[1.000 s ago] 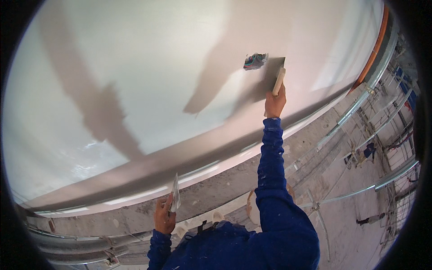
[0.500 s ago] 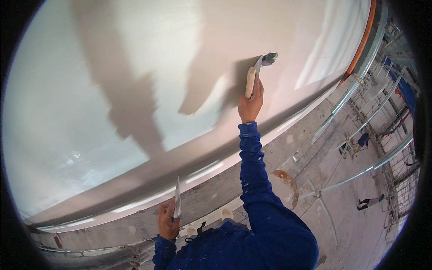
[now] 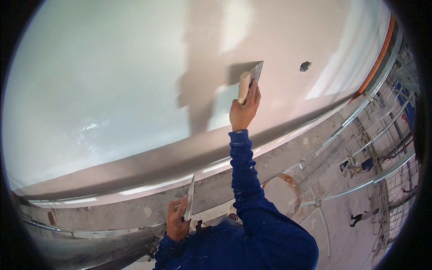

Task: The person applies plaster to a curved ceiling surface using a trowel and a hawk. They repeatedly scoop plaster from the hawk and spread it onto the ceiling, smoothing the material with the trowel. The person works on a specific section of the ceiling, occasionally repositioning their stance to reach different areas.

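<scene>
In front of me stands a smooth, pale plastered wall [image 3: 112,99]. My right hand [image 3: 243,113] is closed round the light wooden handle of a plastering trowel [image 3: 256,73]. Its metal blade is tilted at the wall surface and throws a shadow to its left. To the right of the blade, a small dark hole [image 3: 305,66] with a ragged edge breaks the wall. Low and nearer my body, my left hand [image 3: 177,221] grips a second tool with a thin metal blade [image 3: 190,198]. That blade is seen nearly edge-on and points up; most of its handle is hidden by my fingers.
A dusty concrete ledge [image 3: 130,218] runs along the wall's foot. Metal scaffold tubes [image 3: 351,191] cross at the right. An orange strip [image 3: 377,58] edges the wall. Far below right, a person [image 3: 365,216] is on the floor, beside more scaffolding.
The trowel in my right hand has moved left along the wall, away from the hole. The whole view has shifted. My left hand still holds its blade.
</scene>
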A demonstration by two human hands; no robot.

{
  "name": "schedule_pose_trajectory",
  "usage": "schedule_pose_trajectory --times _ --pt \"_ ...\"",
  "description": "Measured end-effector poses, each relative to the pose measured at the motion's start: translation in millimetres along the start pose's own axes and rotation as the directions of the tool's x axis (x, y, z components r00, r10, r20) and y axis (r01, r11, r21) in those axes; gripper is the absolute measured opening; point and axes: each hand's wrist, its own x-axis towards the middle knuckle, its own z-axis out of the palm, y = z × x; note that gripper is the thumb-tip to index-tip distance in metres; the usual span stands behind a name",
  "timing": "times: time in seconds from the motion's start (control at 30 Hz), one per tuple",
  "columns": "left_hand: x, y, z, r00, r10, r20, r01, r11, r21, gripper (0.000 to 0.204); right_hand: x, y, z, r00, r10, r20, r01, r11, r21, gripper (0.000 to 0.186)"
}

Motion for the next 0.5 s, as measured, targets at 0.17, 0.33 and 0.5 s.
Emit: schedule_pose_trajectory --times 0.17,0.33,0.5 --pt "-28.4 -14.9 -25.2 0.989 -0.145 -0.007 0.144 0.988 -0.055 0.05 -48.4 -61.3 31.7 0.999 -0.027 0.022 0.027 1.0 -0.001 0.085" --pt "-47.1 -11.8 -39.7 0.959 -0.203 -0.195 0.183 0.976 -0.119 0.046 -100.5 -131.5 55.7 0.993 -0.003 0.119 0.014 0.995 -0.095 0.096" --pt "-72.5 -30.2 -37.8 0.859 -0.469 -0.205 0.43 0.879 -0.206 0.026 -153.9 -187.4 51.5 0.932 -0.039 0.361 0.009 0.996 0.083 0.089"
